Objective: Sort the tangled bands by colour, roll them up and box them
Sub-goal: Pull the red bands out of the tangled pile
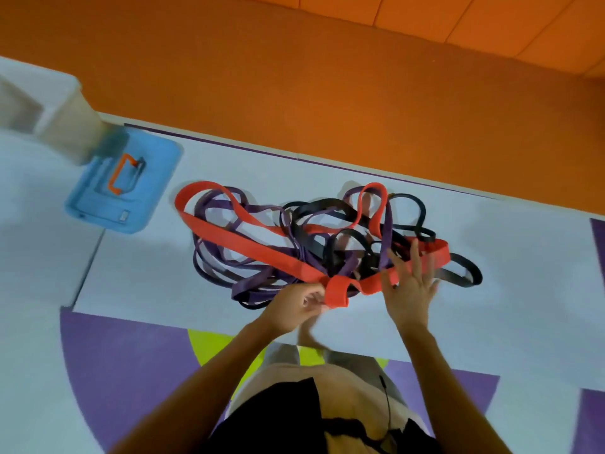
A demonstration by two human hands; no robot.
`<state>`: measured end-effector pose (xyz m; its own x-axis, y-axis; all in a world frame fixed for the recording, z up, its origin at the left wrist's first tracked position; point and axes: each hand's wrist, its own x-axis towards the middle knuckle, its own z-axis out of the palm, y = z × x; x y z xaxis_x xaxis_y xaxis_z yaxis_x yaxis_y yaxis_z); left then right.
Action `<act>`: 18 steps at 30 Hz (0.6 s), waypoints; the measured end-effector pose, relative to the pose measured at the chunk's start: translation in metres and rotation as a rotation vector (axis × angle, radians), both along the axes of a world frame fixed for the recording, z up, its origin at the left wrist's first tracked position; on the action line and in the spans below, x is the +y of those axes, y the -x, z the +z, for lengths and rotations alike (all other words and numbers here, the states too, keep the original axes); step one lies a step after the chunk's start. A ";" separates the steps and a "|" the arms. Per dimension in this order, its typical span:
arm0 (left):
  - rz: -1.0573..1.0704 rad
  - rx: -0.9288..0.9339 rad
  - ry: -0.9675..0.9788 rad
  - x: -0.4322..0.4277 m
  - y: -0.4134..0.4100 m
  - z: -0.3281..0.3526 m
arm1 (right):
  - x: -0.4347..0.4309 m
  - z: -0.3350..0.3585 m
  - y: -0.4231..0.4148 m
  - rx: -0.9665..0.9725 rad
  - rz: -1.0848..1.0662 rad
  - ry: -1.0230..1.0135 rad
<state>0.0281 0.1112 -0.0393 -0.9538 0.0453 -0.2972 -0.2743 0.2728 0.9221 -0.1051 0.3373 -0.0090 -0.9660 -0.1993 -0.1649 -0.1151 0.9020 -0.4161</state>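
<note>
Tangled bands (327, 244) of flat stretchy rubber, red, purple and black, lie in one knotted heap at 12 o'clock from my hands. My left hand (294, 306) has its fingers curled and pinches a folded loop of the wide red band (248, 239) at the heap's near edge. My right hand (409, 290) is relaxed, its fingers straight and splayed. It is laid over another stretch of red band at 3 o'clock of the left hand; I cannot tell whether it presses down.

From my left hand the red band runs toward 10 o'clock in a long loop over the thin purple bands (248, 286), which bunch in the heap's left half. The black bands (461, 276) coil in the right half, with one loop poking out at 3 o'clock past my right fingers.

Everything rests on a white padded floor mat (507, 306) with purple and yellow patches near my knees. Well apart at 10 o'clock lies a blue plastic lid (154, 178) with an orange handle. Just beyond it stands a blurred, translucent white plastic box (72, 126). An orange padded wall (327, 77) runs across at 12 o'clock.
</note>
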 end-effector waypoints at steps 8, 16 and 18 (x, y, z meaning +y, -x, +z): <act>-0.119 -0.096 0.054 -0.002 0.025 -0.002 | -0.014 0.011 0.010 -0.537 0.460 0.080; -0.360 0.089 0.970 -0.023 -0.013 -0.022 | 0.005 0.010 0.006 -0.401 0.332 -0.364; -0.288 0.167 1.095 -0.027 -0.022 -0.020 | 0.008 0.008 -0.001 -0.414 0.329 -0.439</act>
<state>0.0504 0.0843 -0.0593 -0.9813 0.0634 -0.1819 0.0323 0.9850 0.1695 -0.1042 0.3453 -0.0011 -0.7066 -0.3017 -0.6400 -0.3221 0.9425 -0.0887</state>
